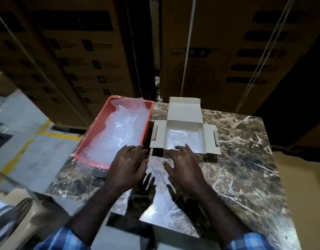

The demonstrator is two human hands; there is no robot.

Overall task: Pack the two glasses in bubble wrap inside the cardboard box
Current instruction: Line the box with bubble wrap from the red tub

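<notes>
A small grey cardboard box (pixel 184 114) lies open on the marble table (pixel 245 168), flaps spread, with bubble wrap (pixel 182 139) lining its floor. A red tray (pixel 94 139) to its left is full of bubble wrap (pixel 117 134). A clear bubble-wrap sheet (pixel 161 201) lies flat on the table in front of me. My left hand (pixel 128 165) and my right hand (pixel 182 165) hover over its far end with fingers spread and straight, holding nothing. The right fingertips reach the box's near edge. I see no glasses.
Tall brown cartons (pixel 83 51) strapped with white bands stand behind the table. A concrete floor with yellow lines (pixel 20 141) lies to the left. A shiny metal object (pixel 9 213) sits at the lower left.
</notes>
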